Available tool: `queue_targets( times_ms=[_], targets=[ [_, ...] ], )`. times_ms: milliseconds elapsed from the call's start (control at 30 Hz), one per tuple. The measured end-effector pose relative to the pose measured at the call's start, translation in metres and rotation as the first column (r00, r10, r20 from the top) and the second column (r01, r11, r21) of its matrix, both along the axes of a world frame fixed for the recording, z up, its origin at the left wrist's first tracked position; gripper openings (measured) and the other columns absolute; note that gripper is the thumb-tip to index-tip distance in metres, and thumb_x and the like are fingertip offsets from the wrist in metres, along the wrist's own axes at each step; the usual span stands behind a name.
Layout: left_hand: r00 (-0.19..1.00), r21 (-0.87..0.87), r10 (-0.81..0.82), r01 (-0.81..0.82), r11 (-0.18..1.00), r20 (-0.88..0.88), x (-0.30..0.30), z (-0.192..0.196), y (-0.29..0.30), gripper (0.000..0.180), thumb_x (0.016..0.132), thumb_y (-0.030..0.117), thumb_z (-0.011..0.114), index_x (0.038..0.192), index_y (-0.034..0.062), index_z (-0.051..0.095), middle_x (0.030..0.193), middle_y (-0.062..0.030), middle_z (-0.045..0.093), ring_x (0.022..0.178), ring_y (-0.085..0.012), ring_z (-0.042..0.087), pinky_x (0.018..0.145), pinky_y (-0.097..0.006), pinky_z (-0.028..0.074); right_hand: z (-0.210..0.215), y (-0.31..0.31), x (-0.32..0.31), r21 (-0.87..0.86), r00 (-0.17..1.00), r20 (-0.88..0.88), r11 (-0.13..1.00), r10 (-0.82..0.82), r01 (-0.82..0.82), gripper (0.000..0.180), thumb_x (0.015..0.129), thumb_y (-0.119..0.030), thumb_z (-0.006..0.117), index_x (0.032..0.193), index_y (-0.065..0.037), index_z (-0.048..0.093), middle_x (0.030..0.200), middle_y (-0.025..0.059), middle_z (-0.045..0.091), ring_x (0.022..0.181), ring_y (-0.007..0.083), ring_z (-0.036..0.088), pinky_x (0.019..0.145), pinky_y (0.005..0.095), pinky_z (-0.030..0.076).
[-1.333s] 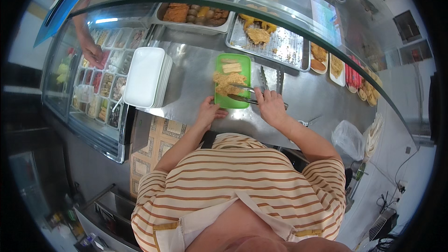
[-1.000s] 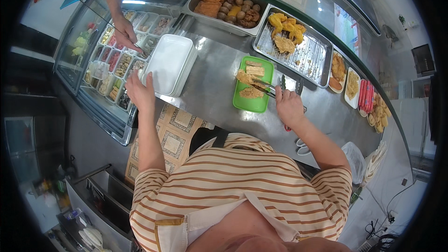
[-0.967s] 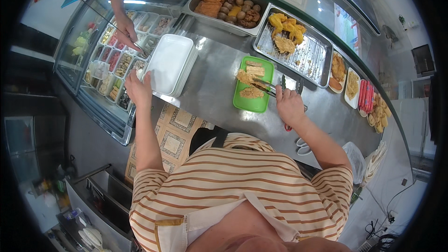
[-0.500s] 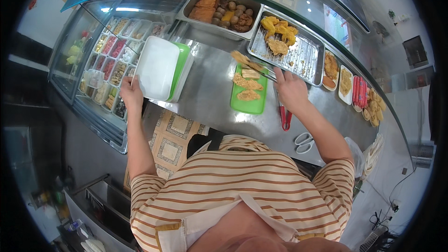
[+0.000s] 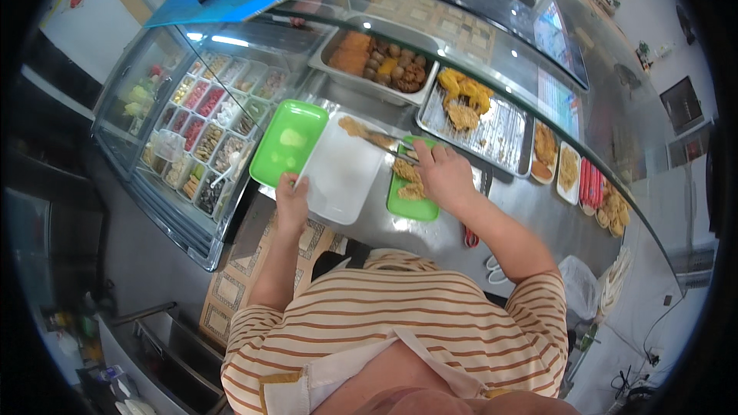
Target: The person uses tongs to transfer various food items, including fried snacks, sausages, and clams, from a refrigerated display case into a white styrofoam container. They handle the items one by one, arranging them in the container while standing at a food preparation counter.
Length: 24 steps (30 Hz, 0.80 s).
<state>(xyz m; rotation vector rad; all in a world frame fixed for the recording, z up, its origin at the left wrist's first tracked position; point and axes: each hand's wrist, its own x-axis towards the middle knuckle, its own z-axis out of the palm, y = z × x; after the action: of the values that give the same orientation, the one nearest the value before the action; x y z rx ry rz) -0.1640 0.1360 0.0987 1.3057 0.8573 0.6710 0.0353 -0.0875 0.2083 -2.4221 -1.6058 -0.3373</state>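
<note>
here, from the head view, i see my left hand (image 5: 291, 201) gripping the near edge of an open white foam hinged takeaway box (image 5: 344, 170), fingers curled over its rim. the box lies flat on the steel counter (image 5: 453, 234), its far end towards the glass display. a bright green rectangular plastic plate (image 5: 289, 143) lies just beside the box on its left, touching or slightly tucked under it; i cannot tell which.

my right hand (image 5: 443, 177) is closed around a pair of metal tongs (image 5: 393, 146), which reach leftward over the far right corner of the box. the tongs pinch a brown fried strip of food (image 5: 361, 130) that sits at or just above the box's far end. directly under my right hand lies a second green plastic tray (image 5: 411, 201) carrying more fried pieces (image 5: 408, 175), just right of the box and touching its edge.

beyond the hands stand a steel pan of mixed fried items (image 5: 377, 65) and a steel tray with a wire rack holding golden battered pieces (image 5: 473, 104). further right are small dishes and red sausages (image 5: 590, 183). to the left, a chilled glass case holds many small tubs of toppings (image 5: 201, 134).
</note>
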Motion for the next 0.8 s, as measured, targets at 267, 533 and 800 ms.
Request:
queue_targets(
  times_ms=[267,533,800],
  targets=[
    [0.999,0.005,-0.040,0.040,0.999,0.019,0.006,-0.009,-0.001,0.011,0.091,0.003,0.057,0.087,0.0056,0.048,0.073,0.0003,0.051,0.065,-0.0065,0.043,0.058,-0.024,0.036,-0.011,-0.006,-0.002,-0.077,0.999,-0.025,0.996,-0.046,0.044,0.049,0.077,-0.019,0.069,0.119,-0.004,0.049,0.081,0.0135,0.057,0.073,0.0311,0.060,0.062,0.0411,0.049],
    [0.998,0.003,-0.063,0.063,0.998,0.000,0.010,-0.017,-0.004,0.006,0.090,0.002,0.058,0.090,0.0043,0.052,0.079,-0.0002,0.057,0.071,-0.0062,0.049,0.064,-0.022,0.040,-0.017,-0.009,0.000,-0.091,0.995,0.078,0.994,-0.061,0.068,0.052,0.078,-0.019,0.068,0.123,-0.003,0.049,0.081,0.0123,0.056,0.073,0.0287,0.059,0.061,0.0389,0.048],
    [0.994,-0.004,-0.101,0.101,0.995,-0.033,0.033,-0.011,-0.021,0.021,0.092,0.002,0.052,0.111,-0.0042,0.057,0.094,-0.0067,0.062,0.085,-0.0119,0.056,0.078,-0.026,0.045,-0.039,0.000,0.003,-0.040,0.973,0.181,0.988,-0.140,0.150,0.058,0.070,-0.014,0.065,0.124,0.000,0.049,0.080,0.0115,0.056,0.071,0.0262,0.057,0.059,0.0365,0.047]
  ],
)
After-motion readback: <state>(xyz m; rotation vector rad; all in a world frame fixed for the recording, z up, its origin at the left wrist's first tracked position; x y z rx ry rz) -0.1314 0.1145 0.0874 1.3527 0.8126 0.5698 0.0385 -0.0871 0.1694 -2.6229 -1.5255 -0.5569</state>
